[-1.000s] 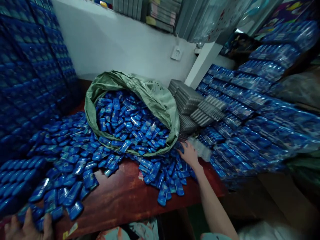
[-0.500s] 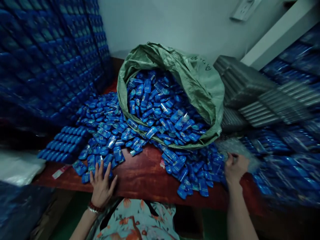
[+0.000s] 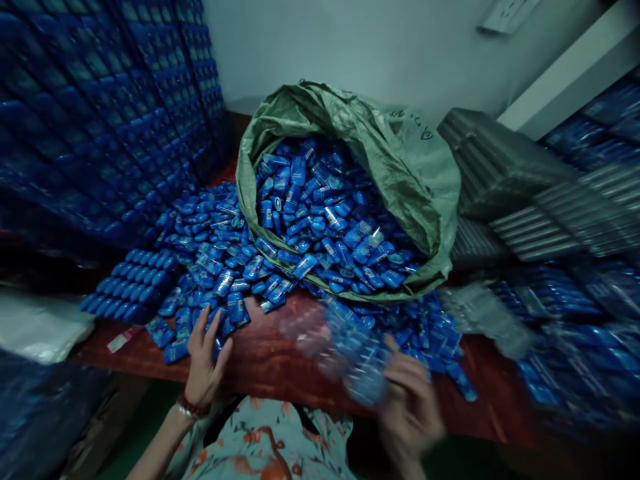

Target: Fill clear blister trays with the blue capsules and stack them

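My right hand [image 3: 411,403], smeared by motion, grips the edge of a clear plastic tray [image 3: 345,357] over the near edge of the table. Blue packets and red wood show through the tray's hollows. At the left my left hand [image 3: 206,357] rests with its fingers apart, touching small blue packets [image 3: 235,307] at the near side of a loose pile. Behind both hands a green woven sack [image 3: 430,200] lies on its side, its mouth toward me, with many more blue packets spilling out.
Blue packets in neat rows [image 3: 131,285] sit at the left, before a tall wrapped stack [image 3: 100,120]. More clear trays [image 3: 487,313] lie at the right, beside grey stacked trays [image 3: 500,163] and wrapped blue packs [image 3: 590,353]. A white plastic bag [image 3: 40,327] lies far left.
My right hand has come from the clear trays at the right toward the middle, bringing one tray along. Some packets at the right were shifted. The left hand has barely moved.
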